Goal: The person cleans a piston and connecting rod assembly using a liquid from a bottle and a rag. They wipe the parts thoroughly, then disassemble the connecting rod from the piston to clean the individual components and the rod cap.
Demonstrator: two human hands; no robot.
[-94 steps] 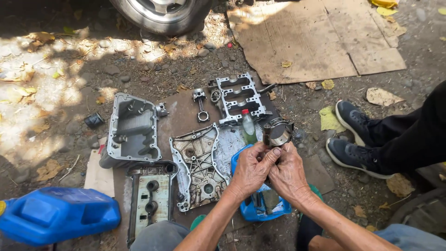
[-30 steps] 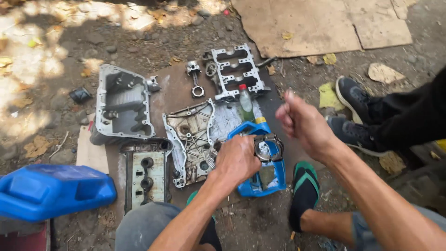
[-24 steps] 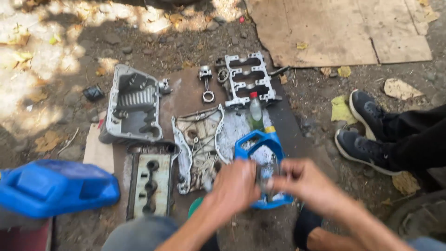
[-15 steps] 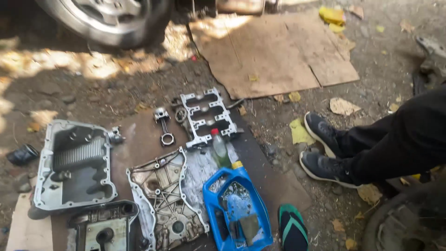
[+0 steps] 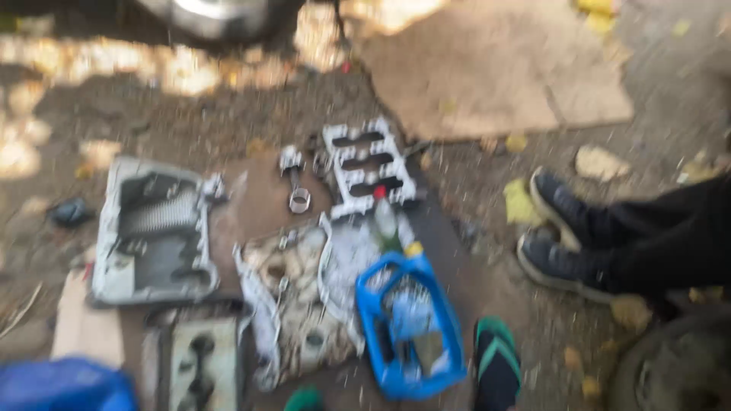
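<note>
Neither of my hands shows in the blurred head view. On the dirt ground lie engine parts: a grey oil pan at the left, a flat timing cover in the middle, a ladder-shaped bearing frame behind it, and a connecting rod between them. A cut-open blue plastic jug lies at the front with small parts inside. A small bottle with a red cap stands just behind the jug.
Another person's legs in dark trousers and dark shoes reach in from the right. A green-strapped flip-flop lies beside the jug. A blue jerrycan is at bottom left, flat cardboard at the back, a car wheel at top.
Both my hands, which held a small part over the blue jug, have left the view. The camera swung up and then back down, and the picture is now blurred.
</note>
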